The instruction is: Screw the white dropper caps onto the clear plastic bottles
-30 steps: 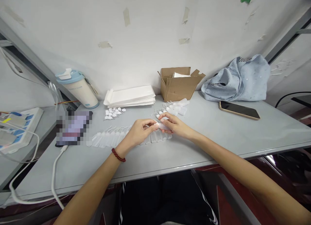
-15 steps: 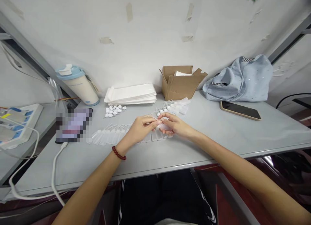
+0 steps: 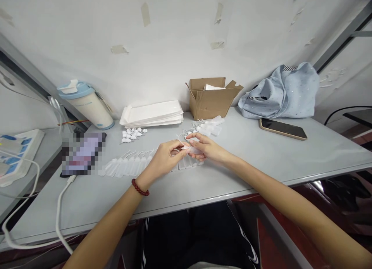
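Over the middle of the desk point(image 3: 232, 156), both hands meet on one small translucent plastic squeeze bottle point(image 3: 194, 149). My left hand point(image 3: 168, 156), with a red bead bracelet point(image 3: 140, 187) at its wrist, pinches the white neck end between thumb and index finger. The body lies in the curled fingers of my right hand point(image 3: 209, 148), which partly hide it. Similar bottles point(image 3: 128, 165) with thin curved spouts lie side by side beneath and left of the hands. Further such bottles point(image 3: 211, 126) are piled behind my right hand. Several white pointed caps point(image 3: 132, 134) sit at the back left.
A stack of white envelopes point(image 3: 152, 114) and an open cardboard box point(image 3: 213, 102) stand against the wall. A phone point(image 3: 283, 129) and a blue cloth bag point(image 3: 281, 94) are at right. At left are a drinking bottle point(image 3: 87, 106), a blurred phone point(image 3: 84, 152) with cable, and a power strip point(image 3: 23, 154).
My left thumb and fingers have shifted slightly at the neck of the bottle, and more of its white end shows. The whole view has turned slightly to the right.
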`<state>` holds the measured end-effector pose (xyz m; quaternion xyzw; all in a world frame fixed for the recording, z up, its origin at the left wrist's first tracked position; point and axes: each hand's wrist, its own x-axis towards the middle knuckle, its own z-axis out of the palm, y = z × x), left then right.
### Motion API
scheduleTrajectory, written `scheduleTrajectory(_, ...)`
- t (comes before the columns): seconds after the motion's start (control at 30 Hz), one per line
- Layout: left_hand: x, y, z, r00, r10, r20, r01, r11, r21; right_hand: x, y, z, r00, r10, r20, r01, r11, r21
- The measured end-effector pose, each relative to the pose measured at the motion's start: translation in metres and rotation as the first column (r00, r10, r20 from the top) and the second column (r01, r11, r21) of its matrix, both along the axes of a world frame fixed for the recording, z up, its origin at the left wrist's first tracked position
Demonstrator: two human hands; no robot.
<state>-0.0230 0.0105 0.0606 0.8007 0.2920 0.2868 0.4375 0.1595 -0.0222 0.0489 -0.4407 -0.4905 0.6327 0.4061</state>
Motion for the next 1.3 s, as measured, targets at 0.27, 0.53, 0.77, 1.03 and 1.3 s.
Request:
scheduleTrajectory(0.27,0.000,0.007,0.003,0.979,0.164,0.117,-0.151,0.982,-0.117,-0.001,-0.001,0.004,0.962,-0.143,0.232,0.054,0.933,0.355)
scheduleTrajectory(0.53,0.000,0.008,-0.004,0.958,0.251,0.139,-0.258,0.965,0.037,0.000,-0.002,0.004,0.960,-0.191,0.202,0.096,0.910,0.403)
scheduleTrajectory(0.77,0.001,0.007,-0.005,0.959,0.249,0.132,-0.259,0.964,0.060,0.002,0.000,0.007,0.981,-0.151,0.124,0.105,0.941,0.321)
scheduleTrajectory(1.03,0.001,0.004,0.002,0.979,0.202,-0.027,-0.202,0.979,0.014,0.005,0.002,0.004,0.979,-0.160,0.128,0.095,0.910,0.404)
scheduleTrajectory(1.3,0.000,0.004,-0.013,0.985,0.167,0.030,-0.144,0.726,0.672,0.009,0.003,0.007,0.995,-0.064,0.071,0.044,0.966,0.253)
